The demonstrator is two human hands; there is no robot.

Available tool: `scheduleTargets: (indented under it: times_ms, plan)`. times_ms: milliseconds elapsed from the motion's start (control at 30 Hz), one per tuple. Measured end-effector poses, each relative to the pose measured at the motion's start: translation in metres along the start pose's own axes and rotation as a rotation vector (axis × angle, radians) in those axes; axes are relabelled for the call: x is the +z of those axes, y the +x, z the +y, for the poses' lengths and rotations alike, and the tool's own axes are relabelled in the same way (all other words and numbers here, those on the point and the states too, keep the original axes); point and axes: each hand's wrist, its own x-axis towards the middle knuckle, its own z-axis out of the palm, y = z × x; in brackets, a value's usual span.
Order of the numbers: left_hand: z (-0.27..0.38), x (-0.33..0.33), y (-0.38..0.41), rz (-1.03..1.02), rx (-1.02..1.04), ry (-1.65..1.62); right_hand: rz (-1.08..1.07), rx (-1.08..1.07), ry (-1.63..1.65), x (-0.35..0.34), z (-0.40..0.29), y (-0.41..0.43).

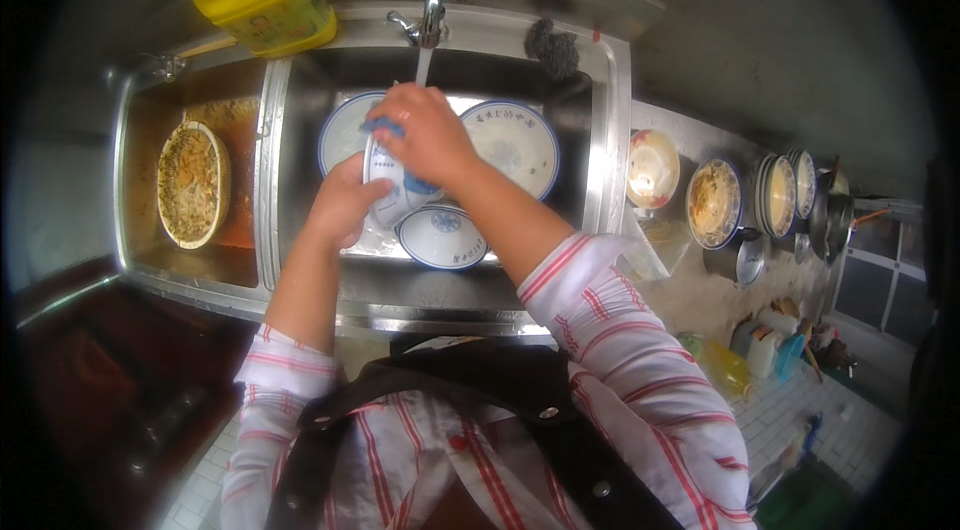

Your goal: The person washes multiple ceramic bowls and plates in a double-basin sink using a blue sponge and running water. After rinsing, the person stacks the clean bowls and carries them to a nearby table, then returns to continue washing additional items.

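Note:
In the right basin of the steel sink, my left hand (337, 203) grips a white-and-blue bowl (385, 192), which is tilted on its side. My right hand (431, 136) presses a blue cloth or sponge (421, 185) against this bowl, with part of the blue material showing at its rim. Behind my right hand, water runs from the chrome faucet (433, 16). Below the hands lie a blue-rimmed plate (341, 136) at left, partly hidden, another blue-rimmed plate (517, 147) at right, and a blue-rimmed dish (446, 237) nearer me. Two of these bear writing.
A yellow detergent jug (266, 4) stands behind the sink divider (270, 155). In the left basin sits a strainer basket (193, 185) of food scraps. A steel-wool scourer (551, 49) rests on the back ledge. Soiled bowls (652, 170) and stacked plates (776, 192) line the right counter.

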Motion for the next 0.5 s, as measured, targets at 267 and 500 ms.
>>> scheduleTargets:
  times_ms: [267, 500]
  plan:
    - [-0.012, 0.006, -0.013, 0.141, 0.194, -0.500, 0.056, 1.103, 1.040, 0.024, 0.051, -0.052]
    - [-0.026, 0.018, 0.023, 0.193, 0.424, 0.619, 0.136, 1.352, 1.643, 0.004, -0.013, -0.053]
